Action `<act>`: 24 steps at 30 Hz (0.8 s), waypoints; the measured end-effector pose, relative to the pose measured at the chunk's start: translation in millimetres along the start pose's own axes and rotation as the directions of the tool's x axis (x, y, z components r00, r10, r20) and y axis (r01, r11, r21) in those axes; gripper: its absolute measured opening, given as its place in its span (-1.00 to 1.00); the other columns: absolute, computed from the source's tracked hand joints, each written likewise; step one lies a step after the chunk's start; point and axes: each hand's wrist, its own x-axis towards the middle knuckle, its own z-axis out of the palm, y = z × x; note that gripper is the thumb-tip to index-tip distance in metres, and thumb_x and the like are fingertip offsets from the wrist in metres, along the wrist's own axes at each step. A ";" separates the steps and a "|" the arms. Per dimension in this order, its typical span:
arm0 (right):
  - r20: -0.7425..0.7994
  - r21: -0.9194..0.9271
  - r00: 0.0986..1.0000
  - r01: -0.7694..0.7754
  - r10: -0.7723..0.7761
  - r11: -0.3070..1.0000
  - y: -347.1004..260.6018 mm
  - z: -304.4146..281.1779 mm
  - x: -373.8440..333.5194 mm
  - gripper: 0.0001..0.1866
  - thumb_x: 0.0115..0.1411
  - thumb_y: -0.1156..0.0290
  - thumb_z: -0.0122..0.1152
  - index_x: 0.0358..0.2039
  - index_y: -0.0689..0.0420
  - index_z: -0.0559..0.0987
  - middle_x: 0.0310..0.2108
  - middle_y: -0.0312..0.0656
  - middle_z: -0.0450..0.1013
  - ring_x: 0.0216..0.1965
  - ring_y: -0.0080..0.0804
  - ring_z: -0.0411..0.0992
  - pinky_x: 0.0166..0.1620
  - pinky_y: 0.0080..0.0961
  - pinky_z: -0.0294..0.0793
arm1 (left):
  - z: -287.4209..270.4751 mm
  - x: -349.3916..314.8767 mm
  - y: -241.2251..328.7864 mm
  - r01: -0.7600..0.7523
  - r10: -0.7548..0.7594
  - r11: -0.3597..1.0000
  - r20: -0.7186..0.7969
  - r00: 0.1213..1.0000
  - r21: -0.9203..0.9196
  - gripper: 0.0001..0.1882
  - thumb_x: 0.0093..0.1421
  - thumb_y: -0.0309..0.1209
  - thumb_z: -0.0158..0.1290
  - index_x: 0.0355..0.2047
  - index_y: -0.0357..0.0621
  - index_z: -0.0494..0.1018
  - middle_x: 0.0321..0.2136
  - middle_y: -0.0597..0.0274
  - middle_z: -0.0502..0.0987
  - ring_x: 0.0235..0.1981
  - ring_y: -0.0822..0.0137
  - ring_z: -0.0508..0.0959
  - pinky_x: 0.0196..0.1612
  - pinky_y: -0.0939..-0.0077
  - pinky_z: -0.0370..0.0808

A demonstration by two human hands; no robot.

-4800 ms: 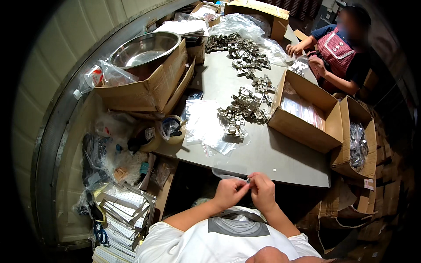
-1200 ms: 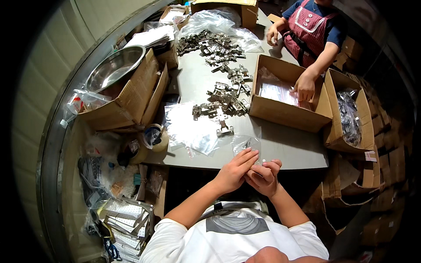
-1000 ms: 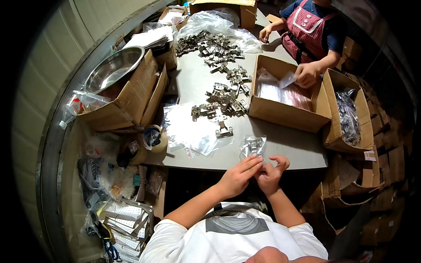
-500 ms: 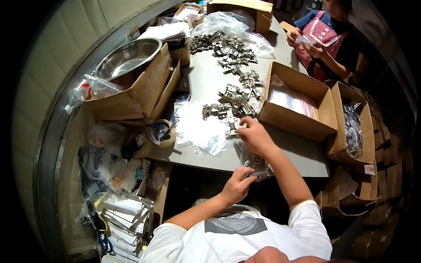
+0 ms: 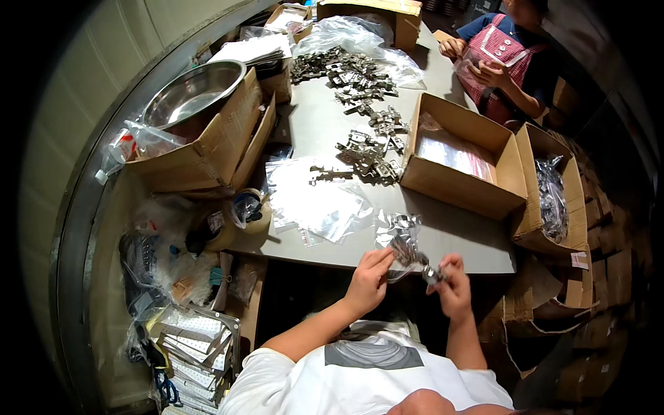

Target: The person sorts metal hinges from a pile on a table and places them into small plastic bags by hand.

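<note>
My left hand [image 5: 367, 281] is closed on a clear plastic bag [image 5: 398, 227] at the table's near edge; dark metal pieces show inside it. At the bag's mouth, my right hand [image 5: 454, 286] grips a metal cabinet hinge [image 5: 432, 274]. Whether the hinge is partly inside the bag cannot be made out. Beyond my hands, a heap of loose hinges [image 5: 369, 156] lies on the table, with a larger pile [image 5: 353, 76] farther back. Flat clear bags [image 5: 304, 204] are spread to the left of the heap, and a single hinge [image 5: 330, 173] rests on their far edge.
An open cardboard box [image 5: 470, 190] with clear bags stands at the right, beside another box [image 5: 522, 221] holding bagged metal parts. At left, a steel bowl [image 5: 197, 93] sits in a torn carton [image 5: 200, 162]. Across the table, a person in a checked apron [image 5: 501, 52] handles a clear bag.
My right hand has come back from the hinge heap toward me with a hinge in it, beside the bag. The nearest hinge has gone from the heap's front. The bag remains in my left hand.
</note>
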 end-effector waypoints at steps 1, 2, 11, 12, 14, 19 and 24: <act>-0.045 0.034 0.998 -0.040 0.041 0.999 3.5 1.2 -18.4 -0.92 0.20 0.48 0.17 -0.37 0.22 0.52 -0.15 -0.17 0.19 -0.23 -0.50 0.31 -0.33 -0.70 0.41 | 1.8 3.6 2.8 -0.007 0.007 1.000 0.011 1.000 -0.010 -0.44 -0.13 -0.78 -0.03 -0.01 -0.38 0.43 0.03 -0.01 0.45 0.00 -0.07 0.43 0.09 0.23 0.39; -0.045 -0.101 0.998 -0.050 0.046 0.994 10.9 -3.7 -33.7 -0.95 0.19 0.54 0.15 -0.37 0.25 0.53 -0.12 -0.17 0.18 -0.29 -0.52 0.35 -0.31 -0.66 0.47 | 2.4 9.4 8.0 0.061 -0.059 0.996 0.030 0.998 -0.068 -0.41 -0.13 -0.78 -0.03 0.02 -0.38 0.40 0.06 -0.02 0.42 0.01 -0.08 0.41 0.10 0.25 0.38; -0.126 -0.503 0.982 0.059 -0.141 0.862 11.9 22.7 -26.8 -0.87 0.05 0.64 0.27 -0.35 0.21 0.58 -0.13 -0.14 0.21 -0.34 -0.43 0.33 -0.26 -0.53 0.38 | 17.3 17.8 31.2 -0.309 0.282 0.945 0.215 0.935 0.108 -0.38 -0.14 -0.74 -0.02 0.05 -0.40 0.38 0.12 -0.01 0.38 0.12 -0.02 0.39 0.15 0.22 0.38; -0.150 -0.521 0.973 0.074 -0.176 0.850 13.6 27.3 -23.1 -0.83 0.01 0.64 0.32 -0.33 0.18 0.60 -0.13 -0.12 0.23 -0.31 -0.35 0.34 -0.23 -0.52 0.39 | 16.8 18.8 32.3 -0.279 0.255 0.953 0.189 0.948 0.116 -0.39 -0.14 -0.72 -0.02 0.05 -0.40 0.38 0.12 -0.02 0.37 0.12 -0.02 0.38 0.15 0.22 0.37; -0.109 -0.662 0.944 0.164 -0.311 0.731 12.6 24.9 -11.4 -0.81 0.01 0.63 0.33 -0.32 0.16 0.61 -0.14 -0.11 0.24 -0.28 -0.31 0.34 -0.23 -0.50 0.39 | 9.9 23.0 30.0 -0.269 0.240 0.950 0.181 0.954 0.159 -0.39 -0.11 -0.71 -0.01 0.06 -0.41 0.37 0.13 0.00 0.35 0.14 -0.01 0.37 0.14 0.24 0.39; -0.099 -0.746 0.917 0.188 -0.386 0.639 17.5 34.7 7.1 -0.84 0.07 0.56 0.30 -0.30 0.11 0.63 -0.18 -0.07 0.26 -0.21 -0.20 0.31 -0.21 -0.41 0.39 | -3.0 20.6 30.4 -0.114 0.096 0.982 0.125 0.987 0.152 -0.36 -0.08 -0.63 0.05 0.10 -0.40 0.31 0.18 -0.01 0.31 0.17 -0.05 0.31 0.19 0.22 0.32; -0.136 -0.665 0.960 0.093 -0.244 0.741 41.2 47.9 2.6 -0.90 0.15 0.54 0.21 -0.28 0.20 0.55 -0.14 -0.05 0.21 -0.28 -0.26 0.33 -0.18 -0.42 0.40 | 0.3 5.9 19.4 -0.084 0.062 0.983 0.134 0.989 0.163 -0.35 -0.06 -0.58 0.08 0.13 -0.42 0.28 0.21 -0.04 0.25 0.21 -0.09 0.24 0.22 0.21 0.27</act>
